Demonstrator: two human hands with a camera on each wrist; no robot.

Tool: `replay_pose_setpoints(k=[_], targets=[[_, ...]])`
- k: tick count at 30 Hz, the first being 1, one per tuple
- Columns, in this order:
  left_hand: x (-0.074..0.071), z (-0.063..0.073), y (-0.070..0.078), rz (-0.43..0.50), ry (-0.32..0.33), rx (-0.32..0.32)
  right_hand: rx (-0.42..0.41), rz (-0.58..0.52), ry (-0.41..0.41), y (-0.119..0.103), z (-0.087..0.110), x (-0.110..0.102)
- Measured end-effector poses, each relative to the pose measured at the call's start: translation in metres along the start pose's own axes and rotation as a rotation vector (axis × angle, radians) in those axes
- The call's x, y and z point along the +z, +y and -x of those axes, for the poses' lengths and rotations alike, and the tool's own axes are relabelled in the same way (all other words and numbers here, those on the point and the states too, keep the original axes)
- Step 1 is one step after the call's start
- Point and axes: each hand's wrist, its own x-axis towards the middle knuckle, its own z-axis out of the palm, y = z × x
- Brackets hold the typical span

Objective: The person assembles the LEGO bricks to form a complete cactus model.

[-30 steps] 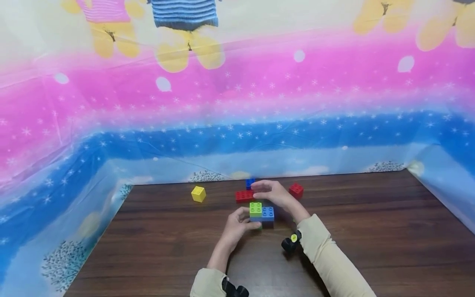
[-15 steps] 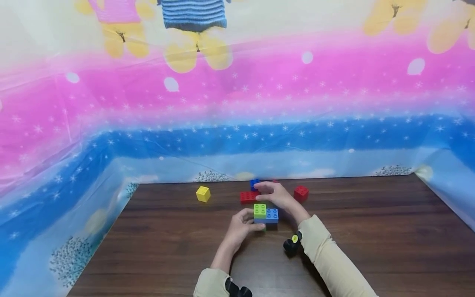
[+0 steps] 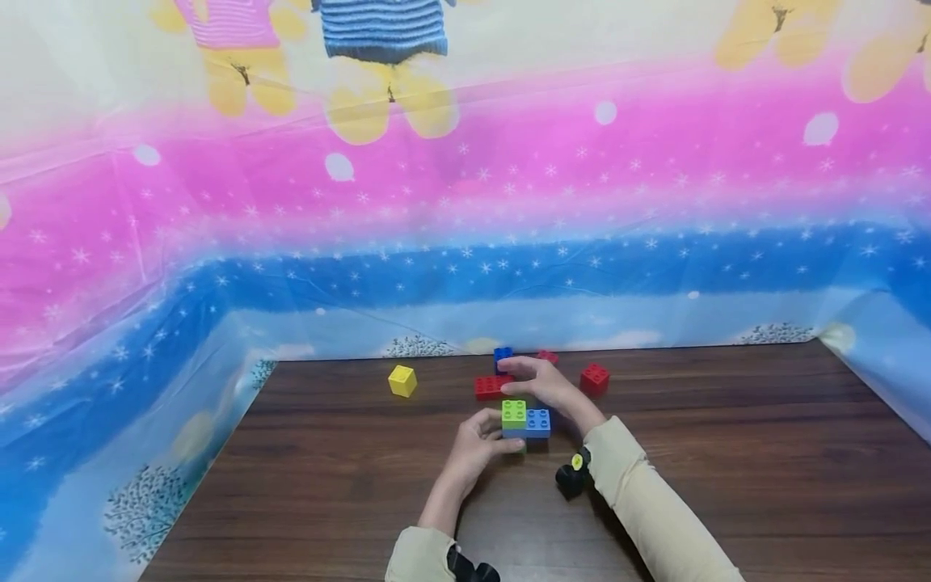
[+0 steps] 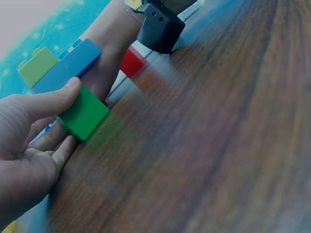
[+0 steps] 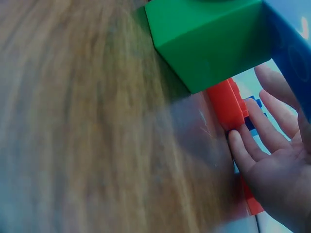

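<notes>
My left hand [image 3: 473, 449] grips a small stack of toy building bricks from its left side, thumb in front and fingers behind. At the bottom is a green brick [image 4: 85, 114]; a longer blue brick [image 3: 538, 423] lies across it, and a lime green brick [image 3: 513, 414] sits on the blue one's left half. Just behind the stack, my right hand [image 3: 544, 381] reaches over with loosely spread fingers. In the right wrist view its fingertips are right at a long red brick [image 5: 227, 104], which stands on the table beyond the stack.
A dark blue brick [image 3: 502, 356] and a red one [image 3: 549, 356] stand near the back edge. Another red brick [image 3: 595, 379] is to the right, and a yellow brick [image 3: 402, 381] to the left. A printed cloth [image 3: 465, 307] hangs behind the wooden table [image 3: 327, 477].
The head view has shifted a little, moving the scene rightward. Relative to the bricks, my right hand has drifted slightly left, uncovering a red brick at the back. The left hand keeps its grip.
</notes>
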Motion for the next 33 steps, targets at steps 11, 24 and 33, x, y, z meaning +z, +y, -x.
replay_pose_setpoints(k=[11, 24, 33], targets=[[0.0007, 0.0002, -0.0008, 0.000, -0.006, -0.003, 0.057, 0.024, -0.017, -0.0004, -0.0002, 0.0053], [0.0013, -0.0010, 0.0006, 0.000, 0.005, -0.005, 0.052, 0.038, 0.075, 0.0045, -0.0021, 0.0089], [0.0027, -0.0020, -0.0003, -0.001, 0.013, -0.005, 0.023, -0.013, 0.053, 0.0026, 0.0035, 0.0059]])
